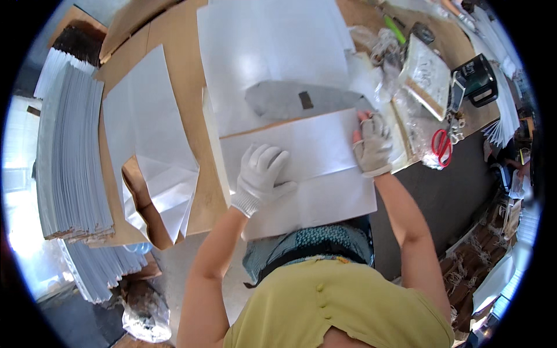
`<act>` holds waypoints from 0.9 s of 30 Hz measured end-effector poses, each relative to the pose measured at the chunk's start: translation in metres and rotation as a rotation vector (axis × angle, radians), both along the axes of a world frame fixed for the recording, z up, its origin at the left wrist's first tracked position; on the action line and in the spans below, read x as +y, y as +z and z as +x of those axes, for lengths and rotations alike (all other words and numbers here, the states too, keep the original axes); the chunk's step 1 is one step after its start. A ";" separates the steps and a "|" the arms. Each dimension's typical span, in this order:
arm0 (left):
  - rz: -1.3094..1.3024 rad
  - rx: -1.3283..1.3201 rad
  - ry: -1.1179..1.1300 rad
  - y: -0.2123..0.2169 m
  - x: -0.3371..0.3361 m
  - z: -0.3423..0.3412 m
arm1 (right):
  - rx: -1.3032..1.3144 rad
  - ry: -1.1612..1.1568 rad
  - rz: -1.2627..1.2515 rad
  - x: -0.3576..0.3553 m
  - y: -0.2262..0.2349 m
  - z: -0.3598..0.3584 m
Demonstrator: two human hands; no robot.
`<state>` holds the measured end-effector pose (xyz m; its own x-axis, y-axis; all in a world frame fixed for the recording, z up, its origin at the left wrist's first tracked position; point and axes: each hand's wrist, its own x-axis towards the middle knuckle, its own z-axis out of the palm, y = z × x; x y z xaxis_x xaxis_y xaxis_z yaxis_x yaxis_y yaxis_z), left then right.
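A white paper bag lies flat and creased across its width on the table in front of me, with a brown inner edge along its far side. My left hand, in a white knit glove, presses on its left part with the fingers spread. At its right edge rests my right hand, in a greyer glove with bare fingertips; the thumb lies against the bag and the fingers point away from me. Beyond it are larger white sheets, one with a grey patch. On the left stands an opened white paper bag, brown inside.
Tall stacks of folded white paper stand at the left. On the right of the table lie red-handled scissors, a black mug, a white packet, a green-handled tool and crumpled plastic. A clear plastic bag sits on the floor, lower left.
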<state>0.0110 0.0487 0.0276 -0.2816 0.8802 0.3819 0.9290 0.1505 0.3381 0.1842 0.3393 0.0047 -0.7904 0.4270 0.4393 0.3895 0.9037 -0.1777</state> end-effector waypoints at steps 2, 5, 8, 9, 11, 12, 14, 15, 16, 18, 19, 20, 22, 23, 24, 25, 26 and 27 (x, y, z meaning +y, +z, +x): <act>0.121 0.070 0.071 0.000 0.014 -0.006 | 0.021 -0.057 0.041 0.007 -0.001 -0.010; 0.184 0.082 0.233 0.013 0.044 -0.006 | 0.024 -0.170 0.066 0.015 0.001 -0.012; 0.059 -0.010 0.340 0.026 0.058 -0.025 | 0.214 -0.078 0.031 0.000 0.041 -0.033; -0.008 -0.070 0.357 0.027 0.055 -0.023 | 0.198 -0.007 -0.045 -0.008 0.057 -0.033; -0.031 0.036 0.261 0.057 0.044 -0.014 | 0.200 0.114 -0.187 -0.015 0.092 -0.038; -0.053 0.097 0.218 0.076 0.033 -0.008 | 0.213 0.229 -0.162 -0.023 0.108 -0.042; -0.037 0.224 0.219 0.089 0.019 0.010 | 0.215 0.423 -0.117 -0.038 0.132 -0.038; -0.027 0.273 0.206 0.092 0.016 0.023 | 0.144 0.455 -0.106 -0.039 0.140 -0.030; 0.003 0.276 0.206 0.098 0.012 0.037 | 0.061 0.460 -0.144 -0.037 0.140 -0.025; 0.067 0.286 0.213 0.106 0.006 0.062 | -0.101 0.478 -0.216 -0.032 0.138 -0.019; 0.033 0.300 0.205 0.106 0.003 0.071 | -0.163 0.438 -0.215 -0.034 0.141 -0.019; -0.003 0.313 0.194 0.105 0.000 0.081 | -0.153 0.409 -0.165 -0.038 0.141 -0.017; -0.089 0.213 0.116 0.111 -0.008 0.096 | -0.133 0.358 -0.064 -0.045 0.138 -0.015; -0.104 0.145 0.037 0.113 -0.006 0.101 | -0.064 0.340 0.046 -0.048 0.137 -0.015; -0.001 0.116 -0.015 0.105 -0.007 0.110 | -0.041 0.335 0.114 -0.053 0.136 -0.015; -0.312 -0.020 -0.014 0.097 -0.012 0.122 | -0.022 0.329 0.186 -0.058 0.132 -0.016; -0.623 -0.157 -0.016 0.088 -0.016 0.130 | -0.003 0.321 0.257 -0.061 0.128 -0.015; -0.757 -0.224 -0.086 0.073 -0.018 0.125 | 0.031 0.365 0.125 -0.060 0.124 -0.010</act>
<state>0.1364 0.0306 0.1007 -0.2006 0.9001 -0.3867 0.8697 0.3453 0.3526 0.1738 0.2792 0.1291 -0.8661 0.0617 0.4961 0.0342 0.9973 -0.0642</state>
